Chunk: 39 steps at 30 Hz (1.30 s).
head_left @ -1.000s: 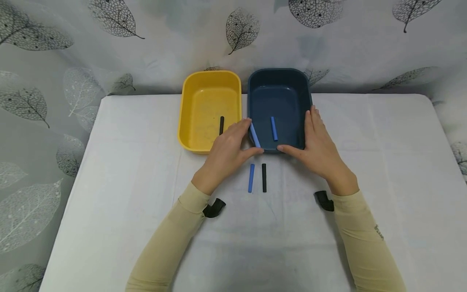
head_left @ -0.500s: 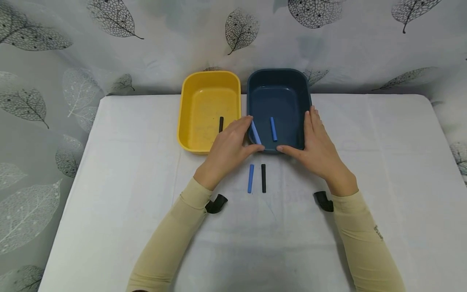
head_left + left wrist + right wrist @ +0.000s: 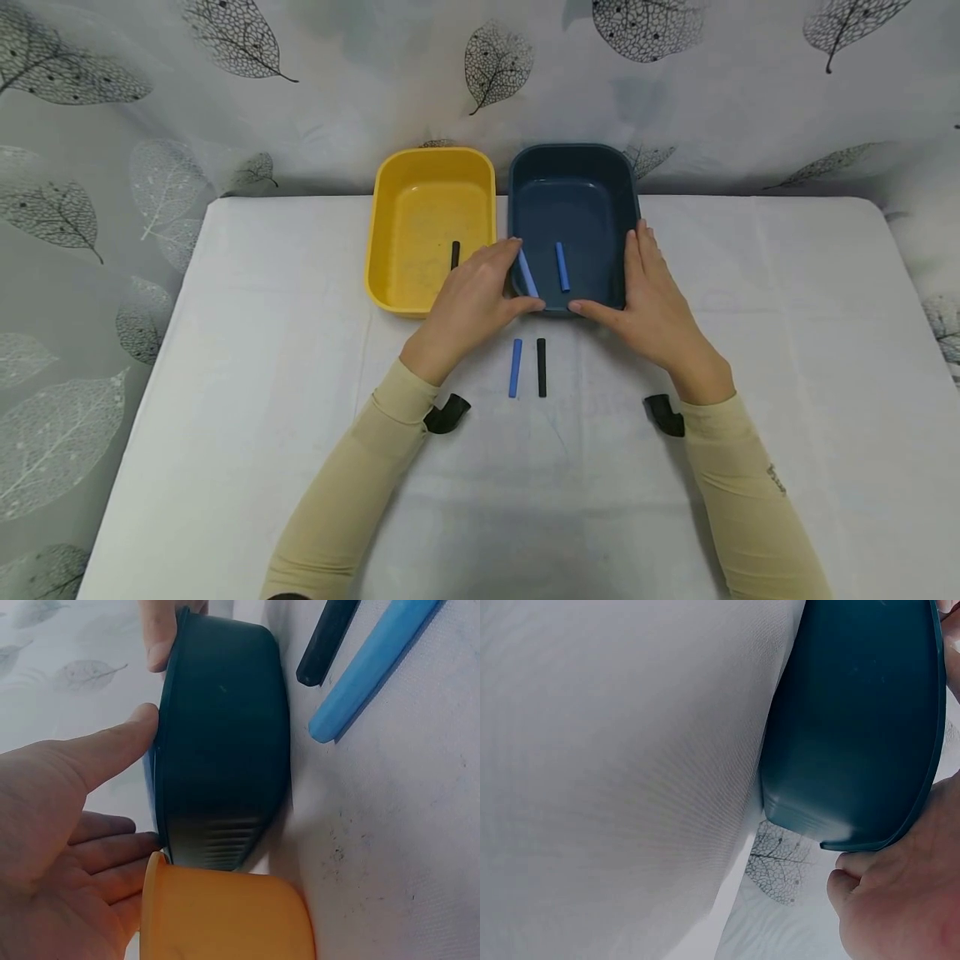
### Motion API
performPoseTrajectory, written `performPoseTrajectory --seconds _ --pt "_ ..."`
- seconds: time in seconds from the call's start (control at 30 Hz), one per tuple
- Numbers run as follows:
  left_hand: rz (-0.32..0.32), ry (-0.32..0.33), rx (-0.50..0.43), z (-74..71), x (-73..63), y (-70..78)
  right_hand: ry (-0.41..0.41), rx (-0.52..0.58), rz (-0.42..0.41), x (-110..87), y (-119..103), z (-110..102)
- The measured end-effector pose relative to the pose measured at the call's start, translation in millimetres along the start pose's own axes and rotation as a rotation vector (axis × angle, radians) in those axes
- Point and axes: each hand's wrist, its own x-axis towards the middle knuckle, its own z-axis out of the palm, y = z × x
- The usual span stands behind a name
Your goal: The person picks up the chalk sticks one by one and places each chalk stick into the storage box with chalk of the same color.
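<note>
**A:** ok so what all was there, exactly?

**B:** biggest first: one backdrop (image 3: 375, 100), one white table (image 3: 225, 450), one blue tray (image 3: 573, 212), one yellow tray (image 3: 420, 217), a left hand (image 3: 467, 293) and a right hand (image 3: 656, 308), plus five sticks, three blue and two black.

**A:** and where were those vs the fingers?

**B:** left thumb and index tip pinched the tilted blue stick (image 3: 528, 273) end to end at the blue tray's near left corner. right thumb and fingers were spread apart, resting against its near and right sides. the second blue stick (image 3: 562, 267) lay inside, between the hands. the half-hidden black stick (image 3: 455, 253) was in the yellow tray. the loose blue stick (image 3: 515, 367) and loose black stick (image 3: 542, 367) lay side by side, not touching, on the table.

**A:** materials?

**B:** leaf-print sheet behind, creased cloth on the table, smooth plasticky trays with rounded corners, slim straight sticks.
</note>
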Motion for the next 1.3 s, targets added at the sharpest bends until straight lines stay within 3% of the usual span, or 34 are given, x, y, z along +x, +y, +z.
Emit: performPoseTrajectory --seconds 0.5,0.93,1.3 --pt "0.031 0.034 -0.006 4.3 -6.6 -4.4 -0.003 0.006 0.003 1.2 -0.7 3.2" --pt "0.236 0.125 0.033 12.9 -38.4 -10.3 -0.004 0.007 -0.009 1.7 0.2 2.3" --pt "0.315 0.093 0.05 16.2 -63.9 -13.8 0.011 0.008 -0.014 1.2 1.2 1.5"
